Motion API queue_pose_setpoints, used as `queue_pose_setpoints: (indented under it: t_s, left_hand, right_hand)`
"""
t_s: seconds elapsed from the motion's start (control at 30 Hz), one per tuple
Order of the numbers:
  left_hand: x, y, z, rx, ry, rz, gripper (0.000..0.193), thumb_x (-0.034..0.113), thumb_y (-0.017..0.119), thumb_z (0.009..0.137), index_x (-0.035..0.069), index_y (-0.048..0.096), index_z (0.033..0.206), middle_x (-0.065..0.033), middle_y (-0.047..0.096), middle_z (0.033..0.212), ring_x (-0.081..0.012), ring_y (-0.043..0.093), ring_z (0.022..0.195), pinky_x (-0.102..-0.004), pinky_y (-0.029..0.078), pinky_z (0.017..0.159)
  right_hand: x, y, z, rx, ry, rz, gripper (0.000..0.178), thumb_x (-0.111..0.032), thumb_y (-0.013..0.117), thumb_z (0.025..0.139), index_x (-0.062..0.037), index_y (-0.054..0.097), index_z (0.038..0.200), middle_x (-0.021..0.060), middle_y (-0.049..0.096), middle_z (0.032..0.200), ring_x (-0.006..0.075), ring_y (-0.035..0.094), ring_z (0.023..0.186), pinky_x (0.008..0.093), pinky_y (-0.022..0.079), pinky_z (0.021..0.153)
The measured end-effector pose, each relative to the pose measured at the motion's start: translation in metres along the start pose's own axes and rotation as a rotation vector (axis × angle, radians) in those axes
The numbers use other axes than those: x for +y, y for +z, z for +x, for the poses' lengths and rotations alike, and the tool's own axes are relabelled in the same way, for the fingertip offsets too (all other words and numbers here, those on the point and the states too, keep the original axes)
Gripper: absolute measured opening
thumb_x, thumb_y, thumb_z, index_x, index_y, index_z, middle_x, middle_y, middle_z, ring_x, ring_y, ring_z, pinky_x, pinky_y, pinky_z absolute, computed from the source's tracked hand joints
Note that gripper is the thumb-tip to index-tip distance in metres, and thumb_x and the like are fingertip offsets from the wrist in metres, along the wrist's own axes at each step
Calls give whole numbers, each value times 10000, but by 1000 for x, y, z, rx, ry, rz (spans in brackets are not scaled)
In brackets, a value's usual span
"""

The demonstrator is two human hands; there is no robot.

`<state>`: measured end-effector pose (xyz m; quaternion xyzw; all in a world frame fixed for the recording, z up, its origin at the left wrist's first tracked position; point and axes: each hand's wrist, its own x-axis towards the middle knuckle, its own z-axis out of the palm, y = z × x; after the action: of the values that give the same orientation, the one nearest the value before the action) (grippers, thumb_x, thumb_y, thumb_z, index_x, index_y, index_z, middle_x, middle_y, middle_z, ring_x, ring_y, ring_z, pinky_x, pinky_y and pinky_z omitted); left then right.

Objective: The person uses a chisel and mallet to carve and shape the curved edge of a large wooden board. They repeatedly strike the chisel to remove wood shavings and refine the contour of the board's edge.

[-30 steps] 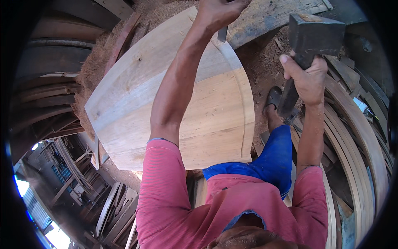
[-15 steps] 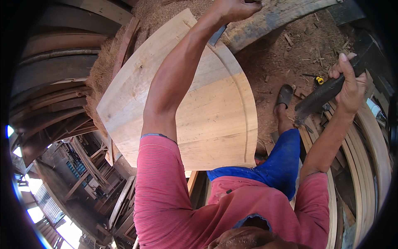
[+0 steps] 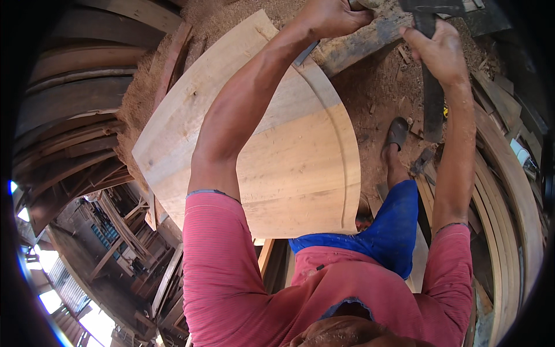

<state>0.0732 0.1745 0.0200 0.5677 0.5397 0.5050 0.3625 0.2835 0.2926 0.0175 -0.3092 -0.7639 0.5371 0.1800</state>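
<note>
While the left hand (image 3: 338,17) hangs just beyond the far right edge of a large pale wooden panel (image 3: 277,162), it holds a chisel (image 3: 305,54) whose flat blade slants back under the wrist to the panel's far right part, near a curved cut line (image 3: 335,124) that follows the right edge; I cannot tell whether the tip touches the wood. The left fingers are curled together around the chisel's handle, with their tips mostly hidden. To the right, well apart from the panel, the right hand (image 3: 440,55) grips a dark mallet (image 3: 432,104) high on the handle, just below the block-shaped head, which the far edge of the view cuts off. The right thumb points out to the left, and the other fingers wrap behind the handle, so I cannot tell how tightly they press. The panel lies in the middle, its near edge beside the blue shorts (image 3: 387,231). A stained plank (image 3: 361,43) lies past its far right corner. A foot in a dark shoe (image 3: 398,132) stands on the right, and long boards (image 3: 511,185) lie farther right.
</note>
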Motion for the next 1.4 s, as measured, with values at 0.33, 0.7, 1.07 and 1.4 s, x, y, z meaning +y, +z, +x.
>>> queue_pose_setpoints:
  t_s: [0.33,0.7,1.07,1.4]
  left_hand:
    - [-17,2,0,-22,-135,10,394,-37,571,853,35,707,1215,-35,748,1139,-136,670,1023,-302,523,904]
    - [-30,3,4,-114,-223,-201,373,-28,621,865,13,696,1229,-45,746,1165,-135,670,1048,-293,522,925]
    - [-28,-39,4,296,-391,185,157,151,763,907,57,658,977,23,635,755,-69,573,676,-269,488,615]
    - [-16,-56,12,301,-272,269,129,150,758,889,61,665,908,46,611,710,-54,540,628,-267,452,563]
  right_hand:
    - [17,8,17,-108,57,-77,241,-254,738,914,-51,651,817,9,610,606,92,569,516,292,444,493]
    - [8,15,5,-211,120,-58,280,-265,740,882,-56,624,737,18,579,585,112,558,493,297,434,476]
    - [16,-20,-17,-11,246,312,253,-281,772,923,-85,612,919,-13,583,715,86,565,563,255,471,514]
    - [19,-36,-14,109,198,350,231,-258,771,935,-83,624,972,-27,577,755,74,571,603,243,491,531]
